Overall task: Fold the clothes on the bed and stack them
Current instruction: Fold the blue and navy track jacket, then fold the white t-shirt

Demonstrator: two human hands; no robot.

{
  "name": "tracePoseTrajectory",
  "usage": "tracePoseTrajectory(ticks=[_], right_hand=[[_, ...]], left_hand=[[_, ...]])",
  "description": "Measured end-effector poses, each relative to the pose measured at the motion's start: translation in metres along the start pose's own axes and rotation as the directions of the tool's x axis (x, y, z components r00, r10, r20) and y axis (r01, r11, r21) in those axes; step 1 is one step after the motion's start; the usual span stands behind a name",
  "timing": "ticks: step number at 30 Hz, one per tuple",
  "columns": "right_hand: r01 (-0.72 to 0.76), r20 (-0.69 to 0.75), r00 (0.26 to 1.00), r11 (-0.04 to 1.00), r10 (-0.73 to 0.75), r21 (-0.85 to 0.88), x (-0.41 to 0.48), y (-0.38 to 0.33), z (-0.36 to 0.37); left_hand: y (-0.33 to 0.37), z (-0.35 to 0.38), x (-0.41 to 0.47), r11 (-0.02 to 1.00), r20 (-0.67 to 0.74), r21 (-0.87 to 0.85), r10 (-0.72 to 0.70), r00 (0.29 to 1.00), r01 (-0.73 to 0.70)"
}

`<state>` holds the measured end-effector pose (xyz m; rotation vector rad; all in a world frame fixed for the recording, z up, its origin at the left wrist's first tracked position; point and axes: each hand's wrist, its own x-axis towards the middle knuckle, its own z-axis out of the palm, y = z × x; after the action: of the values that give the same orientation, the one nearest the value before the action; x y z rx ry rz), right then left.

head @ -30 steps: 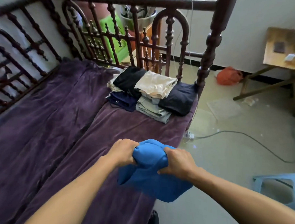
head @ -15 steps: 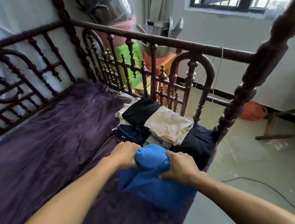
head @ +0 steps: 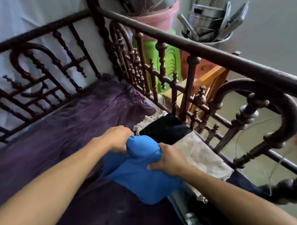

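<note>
Both hands are on the blue garment, right at the corner of the bed where the pile sits. The left hand has its fingers curled tight into a bunched fold of the blue cloth, and the right hand is clamped on the other side, thumb on top and fingers tucked under. Between them the fabric bulges into a rounded hump, and the rest hangs down in a loose flap toward the purple bedspread. Whether that flap touches the cover cannot be told.

Just beyond the hands lies the stack. A black folded piece is up against the wooden railing, with a cream folded piece just beside it. A pale frilly item peeks out at the far edge, and a dark navy piece sits at the right, partly under the right forearm. The blue garment overlaps the near side of this pile.

By the look of it, the job is well along. Several pieces are folded and gathered, and no loose clothing shows on the visible bedspread, though the near end of the bed is out of sight. The blue piece looks bunched more than flat, so it likely needs smoothing and squaring before it goes on top.
</note>
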<state>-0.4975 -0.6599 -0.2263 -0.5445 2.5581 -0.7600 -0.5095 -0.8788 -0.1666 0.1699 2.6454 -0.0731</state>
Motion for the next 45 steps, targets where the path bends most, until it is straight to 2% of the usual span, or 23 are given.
tracePoseTrajectory(ticks=[8, 9, 11, 13, 14, 17, 19, 21, 22, 24, 25, 26, 27, 29, 30, 37, 41, 45], right_hand=[[-0.15, 0.204, 0.975, 0.939, 0.089, 0.31, 0.115, 0.056, -0.021], [-0.199, 0.222, 0.967, 0.914, 0.124, 0.353, 0.13, 0.069, -0.022], [-0.314, 0.237, 0.944, 0.844, 0.229, 0.435, 0.158, 0.099, -0.026], [-0.392, 0.203, 0.919, 0.819, 0.337, 0.419, 0.18, 0.127, -0.034], [-0.418, 0.173, 0.909, 0.827, 0.38, 0.376, 0.189, 0.139, -0.037], [-0.43, 0.049, 0.899, 0.855, 0.435, 0.291, 0.204, 0.151, -0.034], [-0.421, -0.048, 0.898, 0.886, 0.438, 0.194, 0.204, 0.147, -0.024], [-0.328, -0.16, 0.929, 0.943, 0.333, 0.058, 0.197, 0.145, -0.011], [-0.246, -0.253, 0.941, 0.968, 0.226, -0.052, 0.191, 0.141, -0.006], [-0.043, -0.449, 0.89, 0.963, -0.084, -0.266, 0.185, 0.133, 0.005], [0.055, -0.472, 0.854, 0.94, -0.219, -0.337, 0.185, 0.131, 0.012], [0.136, -0.421, 0.854, 0.913, -0.305, -0.384, 0.186, 0.131, 0.02], [0.185, -0.316, 0.889, 0.89, -0.333, -0.417, 0.188, 0.138, 0.028], [0.188, -0.082, 0.963, 0.858, -0.257, -0.478, 0.2, 0.166, 0.04], [0.169, -0.03, 0.977, 0.846, -0.213, -0.506, 0.207, 0.184, 0.046], [0.119, -0.062, 0.983, 0.866, -0.17, -0.485, 0.235, 0.218, 0.097], [0.104, 0.028, 0.994, 0.891, -0.102, -0.442, 0.233, 0.218, 0.083], [0.031, 0.113, 0.993, 0.9, 0.02, -0.435, 0.22, 0.194, 0.055]], left_hand=[[-0.015, -0.032, 0.134, 0.997, 0.253, -0.037, -0.063, 0.965, 0.075], [-0.013, -0.031, 0.152, 0.993, 0.231, -0.06, -0.082, 0.969, 0.099], [-0.007, -0.023, 0.186, 0.979, 0.056, -0.133, -0.149, 0.987, 0.155], [0.004, -0.005, 0.211, 0.949, -0.116, -0.234, -0.241, 0.964, 0.209], [0.01, 0.008, 0.217, 0.938, -0.141, -0.271, -0.262, 0.955, 0.218], [0.028, 0.06, 0.213, 0.916, -0.053, -0.311, -0.282, 0.958, 0.253], [0.035, 0.095, 0.2, 0.861, -0.013, -0.378, -0.372, 0.928, 0.34], [0.042, 0.12, 0.192, 0.784, -0.007, -0.46, -0.473, 0.881, 0.417], [0.048, 0.128, 0.192, 0.774, -0.021, -0.47, -0.49, 0.871, 0.424], [0.058, 0.136, 0.199, 0.789, -0.057, -0.459, -0.484, 0.873, 0.408], [0.061, 0.138, 0.205, 0.789, -0.065, -0.465, -0.482, 0.874, 0.401], [0.063, 0.139, 0.211, 0.788, -0.073, -0.47, -0.482, 0.873, 0.396], [0.063, 0.142, 0.216, 0.793, -0.087, -0.467, -0.481, 0.872, 0.39], [0.065, 0.153, 0.227, 0.829, -0.136, -0.418, -0.461, 0.877, 0.372], [0.066, 0.16, 0.232, 0.847, -0.151, -0.387, -0.448, 0.881, 0.364], [0.056, 0.21, 0.261, 0.852, -0.092, -0.364, -0.435, 0.896, 0.376], [0.064, 0.189, 0.253, 0.863, -0.024, -0.342, -0.404, 0.914, 0.372], [0.076, 0.168, 0.188, 0.877, -0.054, -0.39, -0.325, 0.944, 0.28]])
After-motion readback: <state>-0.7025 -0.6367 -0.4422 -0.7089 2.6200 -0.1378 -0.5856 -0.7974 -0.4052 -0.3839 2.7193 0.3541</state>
